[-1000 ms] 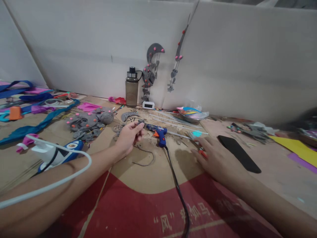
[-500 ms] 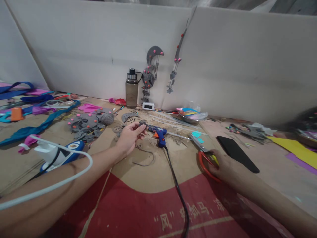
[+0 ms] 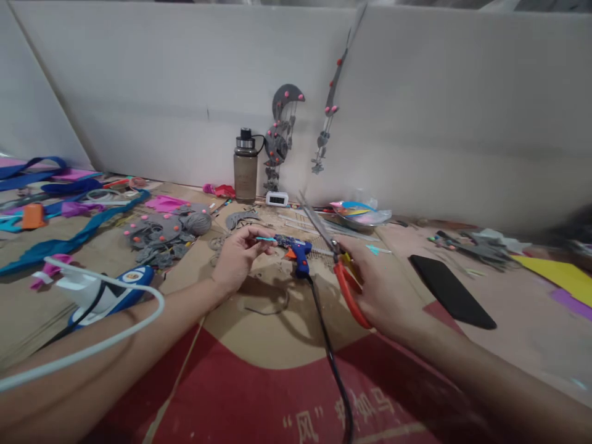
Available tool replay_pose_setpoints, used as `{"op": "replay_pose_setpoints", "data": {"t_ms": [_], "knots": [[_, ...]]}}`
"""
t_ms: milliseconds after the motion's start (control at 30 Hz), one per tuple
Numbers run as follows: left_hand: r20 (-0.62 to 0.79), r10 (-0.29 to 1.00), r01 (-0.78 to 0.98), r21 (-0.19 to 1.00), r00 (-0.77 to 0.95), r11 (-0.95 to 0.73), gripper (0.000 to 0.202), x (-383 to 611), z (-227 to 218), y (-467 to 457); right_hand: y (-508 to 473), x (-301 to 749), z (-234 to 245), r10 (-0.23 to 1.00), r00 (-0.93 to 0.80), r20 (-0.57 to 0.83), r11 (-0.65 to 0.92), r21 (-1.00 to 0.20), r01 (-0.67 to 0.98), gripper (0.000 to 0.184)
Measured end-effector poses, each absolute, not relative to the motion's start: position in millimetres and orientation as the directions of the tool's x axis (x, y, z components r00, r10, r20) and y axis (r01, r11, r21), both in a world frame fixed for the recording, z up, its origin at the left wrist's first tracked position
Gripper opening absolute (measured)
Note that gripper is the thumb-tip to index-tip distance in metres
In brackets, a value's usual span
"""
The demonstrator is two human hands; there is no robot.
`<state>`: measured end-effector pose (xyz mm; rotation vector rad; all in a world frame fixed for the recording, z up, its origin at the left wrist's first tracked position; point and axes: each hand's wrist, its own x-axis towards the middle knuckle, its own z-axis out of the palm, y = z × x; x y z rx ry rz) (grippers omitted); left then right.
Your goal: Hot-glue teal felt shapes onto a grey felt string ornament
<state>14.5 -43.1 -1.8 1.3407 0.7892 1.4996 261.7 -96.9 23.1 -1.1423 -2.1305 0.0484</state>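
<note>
My left hand [image 3: 237,256] is closed in a pinch at mid-table, with a small turquoise piece [image 3: 265,238] showing between thumb and fingers; its material is too small to tell. Just right of the fingertips a blue glue gun [image 3: 301,258] lies on its side, its orange trigger facing left. My right hand [image 3: 377,283] grips red-handled scissors [image 3: 348,290] by the loops. Their metal blades point up and to the left over the table, above the glue gun's back end. Another turquoise scrap [image 3: 372,249] lies beyond my right hand.
A black phone [image 3: 451,290] lies at right. Behind stand a bottle [image 3: 245,169] and a small white clock [image 3: 277,198]. Grey felt pieces with a yarn ball [image 3: 199,222] and a blue-white power strip [image 3: 134,277] are at left. The black cord [image 3: 324,333] runs toward me.
My right hand has moved left and raised the scissors from near the turquoise scraps. A turquoise piece now shows in my left fingers, and fewer turquoise scraps lie at right.
</note>
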Motion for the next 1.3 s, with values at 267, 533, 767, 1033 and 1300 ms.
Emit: {"op": "replay_pose_setpoints", "data": {"t_ms": [267,533,767,1033,1300], "knots": [[0.295,0.954,-0.181,0.943,0.059,-0.280,0.017,15.0,-0.6,-44.2,-81.8,253.7,3.3,0.805,-0.406,0.434,0.554,-0.304,0.775,0.036],[0.204,0.975,-0.301,0.938,0.082,-0.171,0.018,18.7,4.7,-44.6,-78.4,260.0,-6.5,0.808,-0.429,0.404,0.532,-0.186,0.826,0.041],[0.190,0.975,-0.324,0.935,0.118,-0.144,0.016,19.3,3.6,-44.8,-78.3,259.1,-10.8,0.787,-0.457,0.416,0.538,-0.097,0.837,0.039],[0.179,0.967,-0.383,0.919,0.183,-0.098,0.015,17.3,0.0,-42.5,-79.1,257.9,-7.4,0.799,-0.473,0.370,0.539,-0.093,0.837,0.041],[0.176,0.963,-0.380,0.921,0.204,-0.088,0.013,16.9,-0.8,-42.7,-77.1,260.2,-11.6,0.782,-0.485,0.391,0.578,-0.166,0.799,0.041]]}}
